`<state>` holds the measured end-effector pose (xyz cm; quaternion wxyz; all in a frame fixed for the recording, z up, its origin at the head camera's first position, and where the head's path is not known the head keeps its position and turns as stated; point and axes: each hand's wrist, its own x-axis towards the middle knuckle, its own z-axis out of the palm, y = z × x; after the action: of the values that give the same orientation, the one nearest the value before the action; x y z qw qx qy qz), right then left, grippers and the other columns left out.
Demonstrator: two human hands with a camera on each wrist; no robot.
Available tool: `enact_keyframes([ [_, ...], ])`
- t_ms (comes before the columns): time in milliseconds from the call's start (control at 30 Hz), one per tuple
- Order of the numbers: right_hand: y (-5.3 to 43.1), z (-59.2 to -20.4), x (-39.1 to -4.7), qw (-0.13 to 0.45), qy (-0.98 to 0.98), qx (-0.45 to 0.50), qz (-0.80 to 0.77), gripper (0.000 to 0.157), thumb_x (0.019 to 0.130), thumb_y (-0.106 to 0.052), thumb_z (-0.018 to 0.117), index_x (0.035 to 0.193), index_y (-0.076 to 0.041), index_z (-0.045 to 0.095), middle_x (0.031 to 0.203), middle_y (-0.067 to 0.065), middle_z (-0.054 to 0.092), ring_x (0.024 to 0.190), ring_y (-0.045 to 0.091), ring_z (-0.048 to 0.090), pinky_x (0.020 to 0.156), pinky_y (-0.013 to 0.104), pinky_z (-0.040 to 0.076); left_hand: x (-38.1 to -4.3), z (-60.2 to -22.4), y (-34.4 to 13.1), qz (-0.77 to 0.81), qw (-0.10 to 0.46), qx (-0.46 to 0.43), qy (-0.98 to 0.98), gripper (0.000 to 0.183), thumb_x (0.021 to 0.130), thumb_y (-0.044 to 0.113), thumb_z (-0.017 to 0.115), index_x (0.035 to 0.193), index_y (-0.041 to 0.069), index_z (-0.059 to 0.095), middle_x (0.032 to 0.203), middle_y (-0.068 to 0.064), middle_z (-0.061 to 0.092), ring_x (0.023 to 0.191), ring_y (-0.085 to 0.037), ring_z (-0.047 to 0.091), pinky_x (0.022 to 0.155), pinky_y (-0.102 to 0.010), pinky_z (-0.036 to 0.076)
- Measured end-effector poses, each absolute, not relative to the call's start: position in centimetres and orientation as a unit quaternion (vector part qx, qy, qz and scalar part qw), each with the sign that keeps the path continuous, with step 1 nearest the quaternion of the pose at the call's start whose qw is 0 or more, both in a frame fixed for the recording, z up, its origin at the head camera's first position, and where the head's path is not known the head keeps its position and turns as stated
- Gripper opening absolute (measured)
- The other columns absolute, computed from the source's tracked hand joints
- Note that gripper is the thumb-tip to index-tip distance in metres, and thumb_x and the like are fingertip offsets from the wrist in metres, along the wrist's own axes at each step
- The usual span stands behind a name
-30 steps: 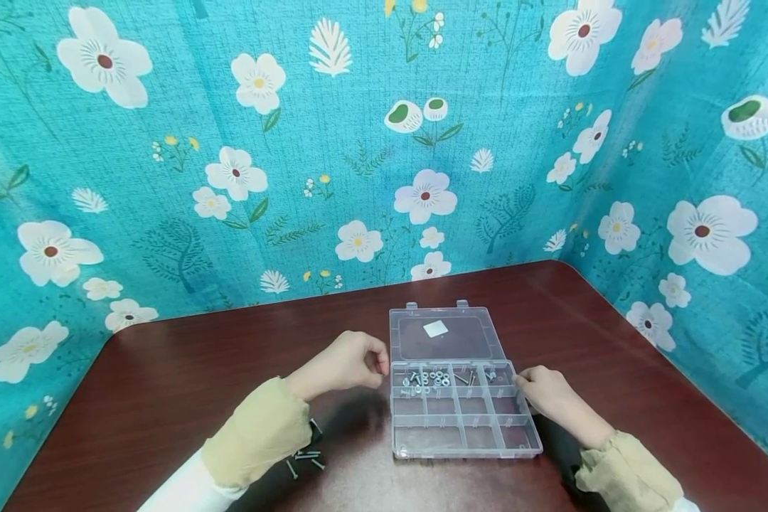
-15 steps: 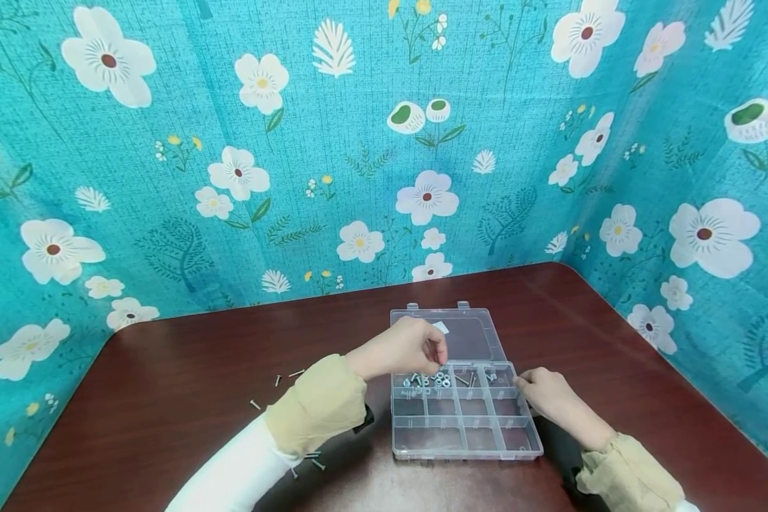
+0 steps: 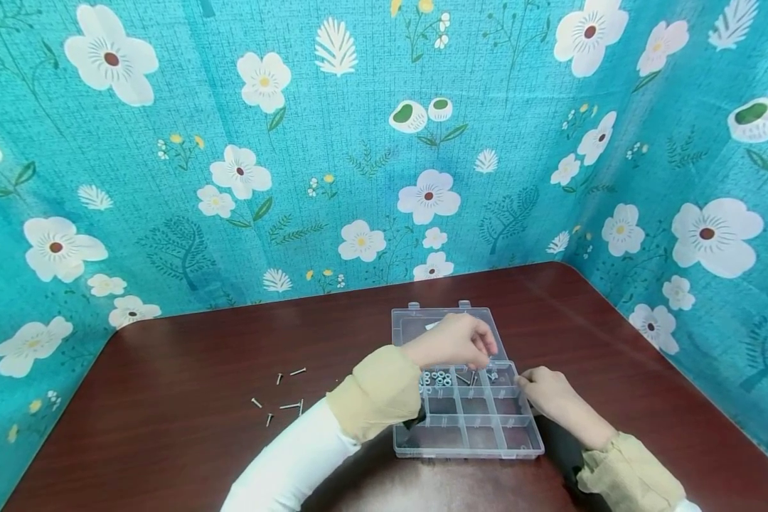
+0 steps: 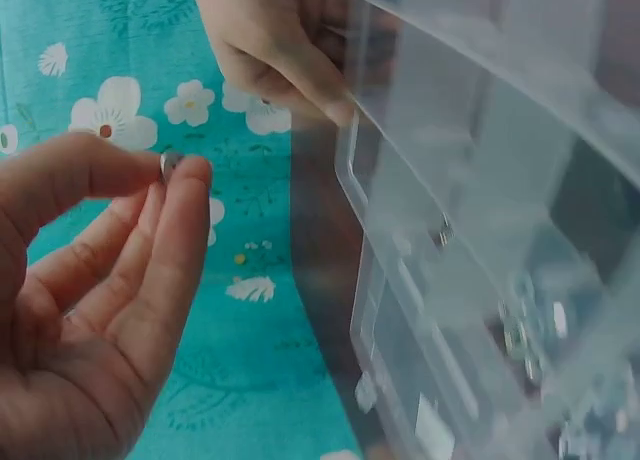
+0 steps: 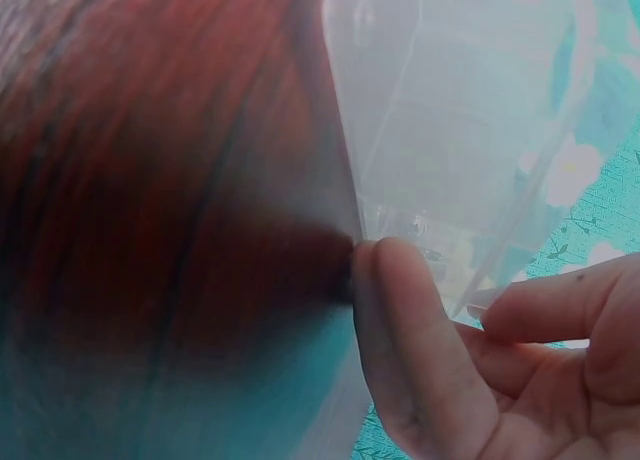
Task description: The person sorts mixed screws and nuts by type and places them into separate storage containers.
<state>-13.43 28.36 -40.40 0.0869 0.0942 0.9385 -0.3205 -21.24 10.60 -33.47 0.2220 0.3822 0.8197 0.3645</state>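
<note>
My left hand [image 3: 457, 341] is over the back row of a clear divided organizer box [image 3: 444, 452], in front of its raised lid. Between thumb and fingertip it pinches a small silvery metal piece [image 4: 169, 164], mostly covered by the fingers; I cannot tell its kind. My right hand [image 3: 550, 395] grips the box's right side wall, thumb on one side and fingers on the other, as the right wrist view shows. Nuts [image 3: 440, 379] lie in one back compartment, screws [image 3: 472, 379] in another, and a few small metal parts [image 3: 492, 375] in the rightmost.
Several loose screws [image 3: 290, 406] are scattered on the dark wooden table [image 3: 166, 419] left of the box. The clear lid [image 3: 409, 326] lies folded back behind the box. A teal flowered cloth [image 3: 333, 156] hangs along the table's back and right edges.
My left hand has swept right, from beside the box's left edge to above its back right compartments, uncovering the loose screws. The right hand keeps its grip on the box.
</note>
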Motion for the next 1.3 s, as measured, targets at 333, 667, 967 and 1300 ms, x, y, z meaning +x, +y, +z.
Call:
enact_keyframes([
  [333, 28.5, -40.4, -13.4, 0.074, 0.95, 0.08, -0.294, 0.029, 0.091, -0.013, 0.042, 0.075, 0.004, 0.06, 0.059, 0.003, 0.054, 0.055, 0.016, 0.058, 0.054, 0.03, 0.047, -21.0, -34.6, 14.2, 0.406, 0.223, 0.259, 0.848, 0.007, 0.079, 0.006, 0.067, 0.072, 0.006, 0.068, 0.062, 0.001, 0.063, 0.056, -0.006, 0.063, 0.061, -0.016, 0.047],
  [667, 28.3, -40.3, -13.4, 0.086, 0.94, 0.094, -0.318, 0.029, 0.091, -0.01, 0.041, 0.084, 0.01, 0.06, 0.064, 0.007, 0.056, 0.059, 0.017, 0.059, 0.055, 0.032, 0.05, -21.3, -36.3, 14.0, 0.374, 0.204, 0.219, 0.878, 0.017, 0.081, 0.008, 0.062, 0.064, 0.007, 0.066, 0.058, 0.001, 0.064, 0.061, -0.009, 0.062, 0.049, -0.018, 0.033],
  [967, 28.2, -40.4, -13.3, 0.088, 0.937, 0.098, -0.324, 0.03, 0.091, -0.01, 0.042, 0.092, 0.015, 0.059, 0.067, 0.009, 0.056, 0.062, 0.019, 0.06, 0.056, 0.033, 0.051, -22.6, -36.8, 10.8, 0.357, 0.208, 0.295, 0.861, 0.008, 0.082, 0.01, 0.062, 0.079, 0.009, 0.069, 0.064, 0.001, 0.062, 0.058, -0.008, 0.055, 0.058, -0.018, 0.043],
  [1300, 28.3, -40.4, -13.4, 0.087, 0.936, 0.09, -0.328, 0.032, 0.09, -0.009, 0.042, 0.097, 0.018, 0.058, 0.08, 0.019, 0.06, 0.072, 0.026, 0.062, 0.057, 0.033, 0.052, -23.1, -36.6, 6.5, 0.227, 0.174, 0.452, 0.845, 0.008, 0.081, 0.013, 0.067, 0.088, 0.01, 0.068, 0.077, 0.009, 0.063, 0.069, 0.001, 0.055, 0.063, -0.013, 0.044],
])
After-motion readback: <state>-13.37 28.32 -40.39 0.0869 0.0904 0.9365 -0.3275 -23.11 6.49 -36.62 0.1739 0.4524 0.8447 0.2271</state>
